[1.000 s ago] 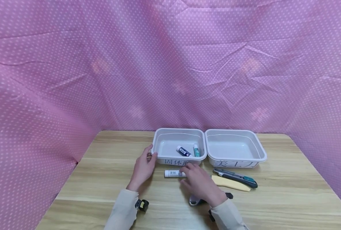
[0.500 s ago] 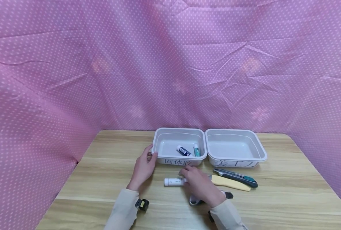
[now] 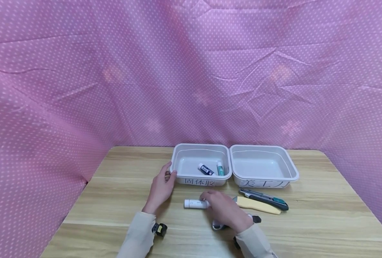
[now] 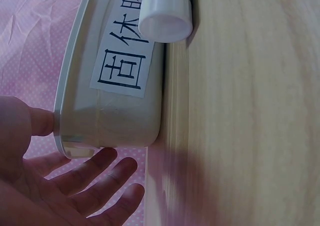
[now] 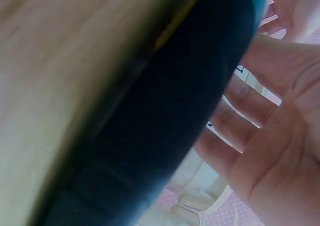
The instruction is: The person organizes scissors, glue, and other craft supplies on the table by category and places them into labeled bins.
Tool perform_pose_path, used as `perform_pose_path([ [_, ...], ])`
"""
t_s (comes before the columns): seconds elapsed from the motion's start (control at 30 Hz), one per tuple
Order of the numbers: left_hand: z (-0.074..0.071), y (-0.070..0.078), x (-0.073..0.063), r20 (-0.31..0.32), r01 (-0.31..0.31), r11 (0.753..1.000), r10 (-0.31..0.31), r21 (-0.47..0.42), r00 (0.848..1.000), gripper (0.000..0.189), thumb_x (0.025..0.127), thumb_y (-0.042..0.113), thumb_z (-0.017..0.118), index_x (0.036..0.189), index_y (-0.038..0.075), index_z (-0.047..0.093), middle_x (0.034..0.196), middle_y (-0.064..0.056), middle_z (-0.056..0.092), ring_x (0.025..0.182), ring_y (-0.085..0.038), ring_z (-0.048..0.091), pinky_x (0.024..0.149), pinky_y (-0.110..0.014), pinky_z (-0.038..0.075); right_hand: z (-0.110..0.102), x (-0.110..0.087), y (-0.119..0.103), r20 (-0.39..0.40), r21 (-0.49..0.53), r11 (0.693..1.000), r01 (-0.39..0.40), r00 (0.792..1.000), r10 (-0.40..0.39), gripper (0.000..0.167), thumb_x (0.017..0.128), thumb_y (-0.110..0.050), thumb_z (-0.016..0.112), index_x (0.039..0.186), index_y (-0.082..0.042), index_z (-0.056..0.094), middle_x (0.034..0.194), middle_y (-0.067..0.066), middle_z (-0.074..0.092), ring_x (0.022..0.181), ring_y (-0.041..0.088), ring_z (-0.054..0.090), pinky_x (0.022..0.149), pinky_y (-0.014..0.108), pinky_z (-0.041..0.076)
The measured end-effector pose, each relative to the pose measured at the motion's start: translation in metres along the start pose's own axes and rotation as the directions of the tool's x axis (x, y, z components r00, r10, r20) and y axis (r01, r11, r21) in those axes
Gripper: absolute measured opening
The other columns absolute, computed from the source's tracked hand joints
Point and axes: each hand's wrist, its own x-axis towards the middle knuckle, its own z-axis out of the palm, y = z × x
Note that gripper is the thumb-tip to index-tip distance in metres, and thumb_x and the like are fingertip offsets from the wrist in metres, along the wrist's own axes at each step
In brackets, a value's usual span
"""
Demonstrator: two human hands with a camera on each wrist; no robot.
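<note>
My left hand holds the front left corner of the left white plastic box, thumb at the rim and the other fingers spread beside the wall. Inside that box lie a dark blue glue stick and a teal one. My right hand pinches the right end of a white glue stick, lying crosswise in front of the box; its cap shows in the left wrist view. The fingertips' contact is hidden. A dark utility knife handle blocks much of the right wrist view.
A second white box stands beside the first at right; both carry front labels. Before it lie a black-and-teal utility knife and a yellow-handled one. Another cutter lies partly under my right wrist. Pink dotted cloth hangs behind.
The white glue stick has come toward me and turned, its barcode side out of sight. My right hand has drawn back slightly with it. The left hand has stayed at the box corner.
</note>
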Motion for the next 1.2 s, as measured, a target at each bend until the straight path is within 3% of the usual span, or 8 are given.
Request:
perform_pose_path([
  [0.53, 0.001, -0.001, 0.0, -0.006, 0.01, 1.0, -0.01, 0.003, 1.0, 0.053, 0.107, 0.026, 0.055, 0.155, 0.006, 0.042, 0.13, -0.025, 0.066, 0.117, -0.036, 0.068, 0.1, -0.047, 0.057, -0.006, -0.004, 0.003, -0.01, 0.019, 0.999, 0.03, 1.0, -0.029, 0.036, 0.088, -0.003, 0.075, 0.122, -0.014, 0.071, 0.121, 0.002, 0.073, 0.105, 0.022, 0.07, 0.087, 0.04, 0.06],
  [1.2, 0.0, -0.001, 0.0, -0.004, 0.01, 1.0, -0.01, 0.002, 1.0, 0.054, 0.106, 0.025, 0.056, 0.155, 0.006, 0.041, 0.13, -0.026, 0.066, 0.117, -0.036, 0.068, 0.1, -0.048, 0.057, -0.021, -0.008, 0.004, -0.121, -0.002, 0.997, 0.076, 0.99, -0.076, 0.038, 0.084, 0.001, 0.077, 0.118, -0.015, 0.073, 0.112, 0.001, 0.074, 0.096, 0.019, 0.07, 0.082, 0.038, 0.06],
])
